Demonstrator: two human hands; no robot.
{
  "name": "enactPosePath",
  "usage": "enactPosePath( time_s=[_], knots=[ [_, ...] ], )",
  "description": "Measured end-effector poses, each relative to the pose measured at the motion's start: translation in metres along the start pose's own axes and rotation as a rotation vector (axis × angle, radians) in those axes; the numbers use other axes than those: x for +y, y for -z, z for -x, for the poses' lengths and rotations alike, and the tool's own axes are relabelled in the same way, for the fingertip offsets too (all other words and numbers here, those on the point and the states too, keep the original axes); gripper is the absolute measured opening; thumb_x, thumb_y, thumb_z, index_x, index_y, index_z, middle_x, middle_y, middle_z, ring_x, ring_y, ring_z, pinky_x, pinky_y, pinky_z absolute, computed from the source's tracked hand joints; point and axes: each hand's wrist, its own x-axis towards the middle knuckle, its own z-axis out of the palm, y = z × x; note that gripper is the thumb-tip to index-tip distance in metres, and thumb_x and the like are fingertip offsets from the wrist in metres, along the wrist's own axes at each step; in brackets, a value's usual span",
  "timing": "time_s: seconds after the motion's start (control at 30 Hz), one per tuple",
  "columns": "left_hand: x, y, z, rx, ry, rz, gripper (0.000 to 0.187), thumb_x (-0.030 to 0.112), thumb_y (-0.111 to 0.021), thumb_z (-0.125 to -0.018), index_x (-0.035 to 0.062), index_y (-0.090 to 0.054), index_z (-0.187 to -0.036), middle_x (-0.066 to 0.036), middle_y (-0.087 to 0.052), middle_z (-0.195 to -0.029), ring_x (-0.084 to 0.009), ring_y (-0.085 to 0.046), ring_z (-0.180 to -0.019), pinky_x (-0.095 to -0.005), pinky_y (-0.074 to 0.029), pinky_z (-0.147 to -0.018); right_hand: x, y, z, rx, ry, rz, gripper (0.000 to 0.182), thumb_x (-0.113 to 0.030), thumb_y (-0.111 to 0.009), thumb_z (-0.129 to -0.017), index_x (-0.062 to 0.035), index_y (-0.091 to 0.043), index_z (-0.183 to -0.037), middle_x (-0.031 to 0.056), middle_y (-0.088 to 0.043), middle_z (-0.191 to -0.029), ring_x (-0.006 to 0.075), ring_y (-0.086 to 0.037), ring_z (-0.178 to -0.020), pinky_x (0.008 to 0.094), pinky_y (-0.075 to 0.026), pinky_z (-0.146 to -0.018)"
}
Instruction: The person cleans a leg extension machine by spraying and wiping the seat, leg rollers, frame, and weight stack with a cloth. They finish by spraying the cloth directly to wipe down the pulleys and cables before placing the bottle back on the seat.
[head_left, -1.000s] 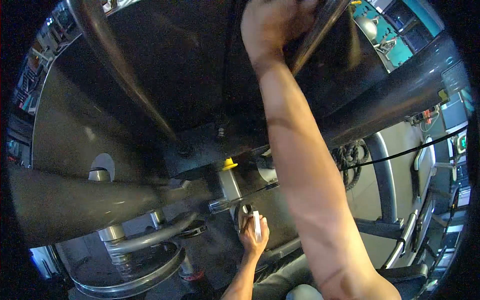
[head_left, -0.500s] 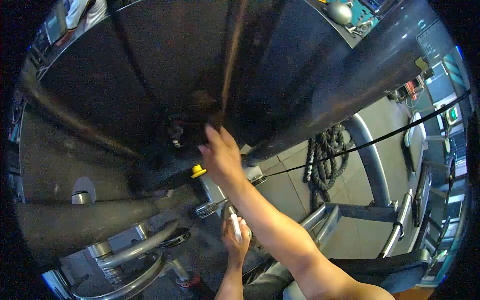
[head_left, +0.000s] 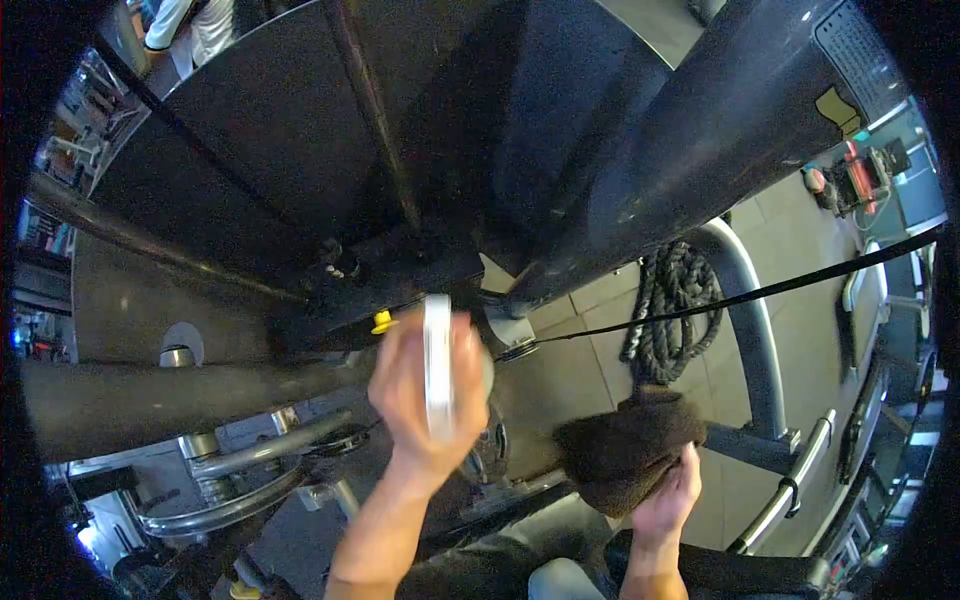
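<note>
My left hand (head_left: 425,385) is closed around a white object (head_left: 438,365), possibly a spray bottle, raised in front of the dark machine panel (head_left: 300,110). Motion blurs its outline. A small yellow knob (head_left: 383,322) shows just left of these fingers. Lower right, my right hand (head_left: 670,500) grips a dark brown cloth (head_left: 625,450), which hangs bunched over the fingers. The cloth lies in view just below a coiled black rope (head_left: 680,310).
A thick dark tube (head_left: 690,150) slants across the upper right. A black cable (head_left: 780,290) runs to a pulley near the middle. Curved metal bars (head_left: 230,515) stand lower left, and a grey frame (head_left: 750,330) rises right. Part of a person (head_left: 205,30) shows upper left.
My left hand has risen with the white object. My right hand has come down from the dark panel to the lower right, where the brown cloth is now clearly visible. The view has shifted.
</note>
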Motion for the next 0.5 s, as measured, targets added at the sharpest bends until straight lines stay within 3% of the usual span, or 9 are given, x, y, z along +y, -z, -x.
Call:
enactPosePath(
  time_s=[0.07,0.23,0.33,0.43,0.5],
  knots=[
    [0.004,-0.025,-0.053,0.042,0.172,0.152,0.008,0.007,-0.062,-0.085,-0.0004,-0.062,-0.084,-0.016,-0.061,-0.078,-0.0329,-0.059,-0.071,-0.0401,-0.048,-0.064,0.003,0.02,0.004,0.027,-0.073,-0.019,0.044,-0.03,-0.037,-0.098,-0.0009,-0.05,-0.129,0.0139,-0.057,-0.126,0.029,-0.055,-0.115,0.044,-0.041,-0.101],
    [-0.019,-0.077,-0.109,0.206,0.023,-0.037,0.021,0.011,-0.061,-0.086,0.0008,-0.053,-0.07,-0.016,-0.054,-0.069,-0.0361,-0.055,-0.063,-0.0456,-0.042,-0.056,-0.017,0.013,0.008,0.03,-0.051,-0.007,0.037,-0.024,-0.043,-0.095,-0.0032,-0.051,-0.124,0.0112,-0.058,-0.122,0.0272,-0.056,-0.111,0.0435,-0.044,-0.095],
    [-0.027,-0.083,-0.111,0.143,0.078,-0.11,0.02,0.011,-0.062,-0.086,0.0012,-0.053,-0.07,-0.016,-0.054,-0.067,-0.0363,-0.055,-0.061,-0.0453,-0.042,-0.056,-0.022,-0.001,0.01,-0.035,-0.064,-0.064,0.039,-0.024,-0.044,-0.094,-0.0018,-0.05,-0.125,0.0121,-0.056,-0.124,0.0272,-0.054,-0.113,0.0439,-0.042,-0.098],
    [-0.029,-0.074,-0.085,0.111,0.087,-0.051,0.017,0.011,-0.062,-0.086,0.0012,-0.056,-0.074,-0.016,-0.055,-0.068,-0.0359,-0.055,-0.062,-0.0439,-0.043,-0.055,-0.007,0.012,0.006,-0.065,0.055,0.082,0.045,-0.028,-0.043,-0.096,-0.0027,-0.046,-0.132,0.0136,-0.054,-0.131,0.0299,-0.051,-0.12,0.0454,-0.037,-0.104],
    [-0.025,-0.052,-0.047,0.098,0.096,-0.013,0.013,0.011,-0.061,-0.086,0.0003,-0.058,-0.079,-0.015,-0.057,-0.071,-0.0349,-0.056,-0.064,-0.0424,-0.045,-0.057,-0.009,-0.025,0.003,-0.139,0.029,-0.035,0.044,-0.027,-0.043,-0.096,-0.0032,-0.046,-0.133,0.0136,-0.054,-0.13,0.0295,-0.05,-0.12,0.0462,-0.036,-0.104]
  ],
)
